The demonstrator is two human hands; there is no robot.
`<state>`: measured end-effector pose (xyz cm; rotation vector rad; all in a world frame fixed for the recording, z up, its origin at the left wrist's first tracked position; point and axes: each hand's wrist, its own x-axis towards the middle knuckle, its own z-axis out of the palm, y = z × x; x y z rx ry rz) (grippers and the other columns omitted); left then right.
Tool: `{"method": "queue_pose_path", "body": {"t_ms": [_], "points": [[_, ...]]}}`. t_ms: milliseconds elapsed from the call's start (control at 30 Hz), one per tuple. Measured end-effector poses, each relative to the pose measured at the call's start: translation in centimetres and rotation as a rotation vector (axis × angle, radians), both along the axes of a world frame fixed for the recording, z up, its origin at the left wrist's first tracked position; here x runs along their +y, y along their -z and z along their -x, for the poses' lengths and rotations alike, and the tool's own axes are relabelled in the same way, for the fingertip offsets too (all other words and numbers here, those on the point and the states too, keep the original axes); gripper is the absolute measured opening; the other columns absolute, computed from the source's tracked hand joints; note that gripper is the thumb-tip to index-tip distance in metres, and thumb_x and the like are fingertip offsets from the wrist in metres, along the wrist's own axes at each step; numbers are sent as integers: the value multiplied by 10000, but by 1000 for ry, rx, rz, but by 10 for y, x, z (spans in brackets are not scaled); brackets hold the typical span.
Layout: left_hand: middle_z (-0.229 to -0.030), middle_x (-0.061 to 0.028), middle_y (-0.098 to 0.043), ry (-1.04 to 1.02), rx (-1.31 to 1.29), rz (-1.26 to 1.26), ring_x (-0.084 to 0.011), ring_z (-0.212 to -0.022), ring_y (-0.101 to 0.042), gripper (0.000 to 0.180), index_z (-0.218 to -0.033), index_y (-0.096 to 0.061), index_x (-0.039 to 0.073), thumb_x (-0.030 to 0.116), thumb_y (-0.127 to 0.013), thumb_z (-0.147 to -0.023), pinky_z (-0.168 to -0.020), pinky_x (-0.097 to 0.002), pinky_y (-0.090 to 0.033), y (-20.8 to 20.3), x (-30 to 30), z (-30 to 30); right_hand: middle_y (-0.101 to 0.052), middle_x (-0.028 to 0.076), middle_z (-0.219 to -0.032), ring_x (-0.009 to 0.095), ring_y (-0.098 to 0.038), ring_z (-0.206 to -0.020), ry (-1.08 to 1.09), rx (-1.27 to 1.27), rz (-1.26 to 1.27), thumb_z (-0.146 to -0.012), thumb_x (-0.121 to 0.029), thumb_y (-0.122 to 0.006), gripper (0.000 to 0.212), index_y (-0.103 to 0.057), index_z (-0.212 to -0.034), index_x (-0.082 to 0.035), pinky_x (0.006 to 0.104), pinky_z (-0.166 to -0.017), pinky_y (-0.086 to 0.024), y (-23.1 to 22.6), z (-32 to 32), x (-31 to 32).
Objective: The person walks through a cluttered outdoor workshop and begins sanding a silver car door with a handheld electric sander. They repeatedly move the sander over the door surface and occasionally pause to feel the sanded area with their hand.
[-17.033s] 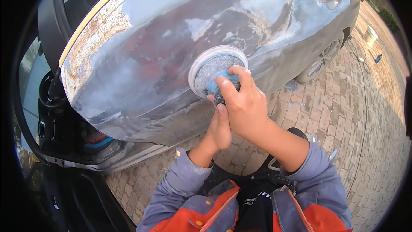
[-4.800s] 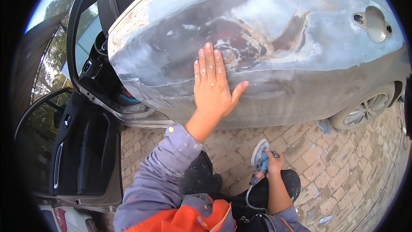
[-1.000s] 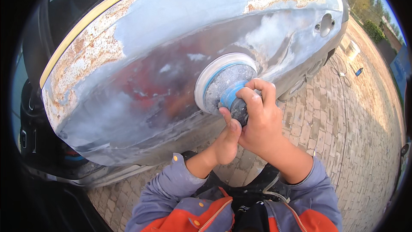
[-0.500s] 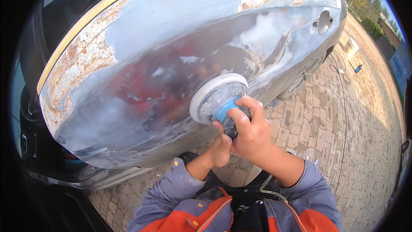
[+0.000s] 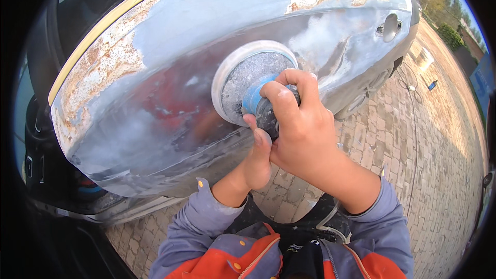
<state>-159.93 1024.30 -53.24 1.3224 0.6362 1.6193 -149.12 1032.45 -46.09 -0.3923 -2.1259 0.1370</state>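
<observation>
A round disc sander (image 5: pixel 258 72), grey and dusty with a white rim, a blue collar and a black body, lies with its pad against the car door (image 5: pixel 165 62). The door shows blue-grey paint, reddish patches, white filler and rust. My right hand (image 5: pixel 305 124) is closed round the sander's body from above, its fingers curled over the blue collar. From below, my left hand (image 5: pixel 256 163) presses on the black body, its thumb pointing up along it. Part of the left fingers is hidden behind the tool and the right hand.
Yellow trim (image 5: pixel 95 28) runs along the door's upper edge, and a door handle recess (image 5: pixel 389 27) sits at the far right. Brick paving (image 5: pixel 382 155) lies below. A white bucket (image 5: pixel 424 59), a cord (image 5: pixel 415 124) and a small dark blue bottle (image 5: pixel 432 84) are on the ground to the right.
The sander has moved up the door and slightly left, and looks larger in view. Both hands have moved with it, keeping their hold.
</observation>
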Motion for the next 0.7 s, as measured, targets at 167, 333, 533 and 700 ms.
{"method": "queue_pose_path", "body": {"t_ms": [167,333,533,700], "points": [[-1709,-168,-391,-21,50,-50,-292,-1598,-366,896,-1706,-232,-60,644,-135,-1159,-1292,-416,-331,18,-16,-3,-598,184,-1212,349,-716,-881,-79,81,-115,-725,-171,-948,577,-655,-1217,-101,415,-530,-571,13,4,-21],[-1710,-169,-390,-15,29,-55,-292,-1600,-365,882,-1706,-233,-60,627,-135,-1162,-1292,-418,-330,24,-18,6,-596,178,-1227,352,-720,-889,-77,5,-45,-707,-176,-911,577,-659,-1223,-110,414,-564,-592,7,8,-19],[-1712,-169,-388,-40,33,-76,-292,-1601,-363,865,-1706,-234,-62,607,-136,-1167,-1293,-421,-328,21,-21,8,-586,170,-1221,359,-707,-838,-102,3,-88,-701,-170,-933,578,-658,-1205,-103,424,-529,-569,-2,12,-27],[-1713,-170,-387,-23,21,-84,-292,-1603,-361,851,-1706,-235,-62,591,-137,-1170,-1294,-424,-326,17,-19,11,-580,169,-1234,363,-708,-846,-98,-12,-91,-695,-166,-929,578,-657,-1202,-110,427,-545,-577,-6,16,-26]]}}
